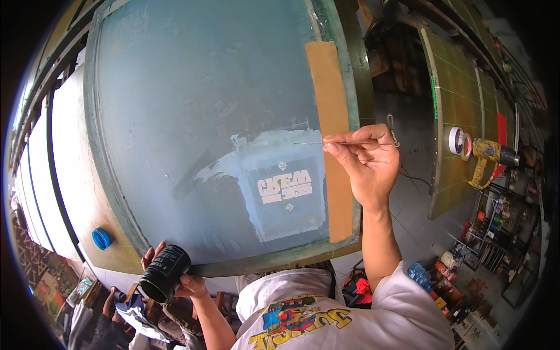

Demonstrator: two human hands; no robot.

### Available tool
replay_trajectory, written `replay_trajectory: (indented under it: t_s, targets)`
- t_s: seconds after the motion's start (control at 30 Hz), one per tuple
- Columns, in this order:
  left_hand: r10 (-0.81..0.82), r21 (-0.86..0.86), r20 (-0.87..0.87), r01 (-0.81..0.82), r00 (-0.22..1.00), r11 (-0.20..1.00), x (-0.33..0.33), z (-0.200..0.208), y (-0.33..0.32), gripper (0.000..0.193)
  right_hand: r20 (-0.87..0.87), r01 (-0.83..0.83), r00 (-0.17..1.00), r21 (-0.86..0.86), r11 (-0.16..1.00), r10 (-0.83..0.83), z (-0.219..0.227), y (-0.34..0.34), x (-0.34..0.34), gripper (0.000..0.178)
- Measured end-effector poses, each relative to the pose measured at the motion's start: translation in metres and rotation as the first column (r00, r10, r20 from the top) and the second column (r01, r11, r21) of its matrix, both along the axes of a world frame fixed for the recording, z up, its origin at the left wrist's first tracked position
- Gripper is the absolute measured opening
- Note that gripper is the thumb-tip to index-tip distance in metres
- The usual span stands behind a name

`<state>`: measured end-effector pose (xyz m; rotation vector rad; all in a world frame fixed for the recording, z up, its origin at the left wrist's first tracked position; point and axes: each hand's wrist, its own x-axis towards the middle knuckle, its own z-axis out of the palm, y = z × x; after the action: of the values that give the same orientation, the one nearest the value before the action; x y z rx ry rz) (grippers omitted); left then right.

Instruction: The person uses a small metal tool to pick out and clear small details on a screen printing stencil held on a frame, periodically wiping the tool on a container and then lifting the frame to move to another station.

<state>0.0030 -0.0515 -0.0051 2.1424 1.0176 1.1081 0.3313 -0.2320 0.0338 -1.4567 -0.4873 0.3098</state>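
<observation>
My left hand [191, 287] is wrapped round a black jar [166, 269] with pale print, tilted beside the near left corner of a screen-printing frame [105, 134]. Between the fingertips and thumb of my right hand [373, 160] is a thin metal rod [304, 143] with a bent wire loop at its rear end. Its tip points left, over the blue-grey mesh [186, 87]. Below the tip, a lighter patch [286, 227] on the mesh carries pale reversed lettering and two round marks. A strip of brown tape [333, 192] runs along the frame's right side, partly under my right hand.
A blue lid [101, 238] lies on the table left of the frame. At the right, two tape rolls [457, 140] and a yellow heat gun [485, 157] rest on another board [446, 186]. Crowded shelves and bottles [419, 274] stand at the lower right.
</observation>
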Motion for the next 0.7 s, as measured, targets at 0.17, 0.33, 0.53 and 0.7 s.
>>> replay_trajectory:
  t_s: [0.17, 0.33, 0.53, 0.7]
  targets:
    - [0.033, -0.058, 0.020, -0.031, 0.999, 0.998, -0.0004, -0.0024, -0.0008, 0.086, 0.011, -0.026, 1.000, 0.000, 1.000, 0.026, -0.0088, -0.0007, 0.0006, 0.027]
    - [0.019, 0.003, -0.085, -0.019, 0.996, 1.000, -0.0061, -0.0011, 0.0014, 0.082, 0.037, -0.046, 0.998, -0.042, 0.998, 0.047, -0.0078, -0.0012, -0.0020, 0.026]
    - [0.018, 0.026, -0.080, -0.016, 0.997, 1.000, -0.0016, 0.0003, 0.0024, 0.080, 0.029, -0.047, 0.998, -0.015, 0.999, 0.047, -0.0096, -0.0018, -0.0026, 0.026]
    - [0.025, 0.053, -0.126, -0.018, 0.992, 0.998, -0.0024, 0.0015, 0.0034, 0.081, 0.063, -0.057, 0.996, -0.073, 0.996, 0.062, -0.0096, -0.0023, -0.0012, 0.026]
